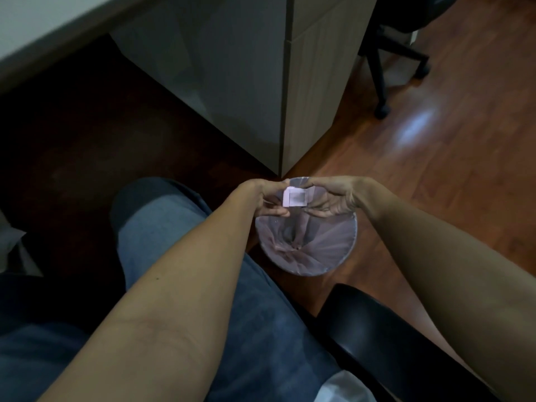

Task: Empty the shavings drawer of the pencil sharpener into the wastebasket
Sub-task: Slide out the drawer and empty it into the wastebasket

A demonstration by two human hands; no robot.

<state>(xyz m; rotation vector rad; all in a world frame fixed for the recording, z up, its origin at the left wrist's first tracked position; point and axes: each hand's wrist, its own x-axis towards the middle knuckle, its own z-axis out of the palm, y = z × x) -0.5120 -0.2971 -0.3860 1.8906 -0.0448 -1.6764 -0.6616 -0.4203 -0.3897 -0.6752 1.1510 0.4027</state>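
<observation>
Both my hands hold a small pink box-shaped pencil sharpener (295,197) over the far rim of the wastebasket (333,256). The sharpener has a dark translucent window on its upper face. My left hand (265,197) pinches its left end between thumb and fingers. My right hand (330,201) grips its right end, fingers curled below. The wastebasket is round, stands on the floor and is lined with a thin pinkish plastic bag. Whether the drawer is pulled out I cannot tell.
A grey-beige cabinet (261,82) stands just beyond the basket, its corner close to my hands. My leg in blue jeans (174,242) lies left of the basket. A black armrest (377,343) is near right. An office chair base (385,68) stands on the wooden floor at the back right.
</observation>
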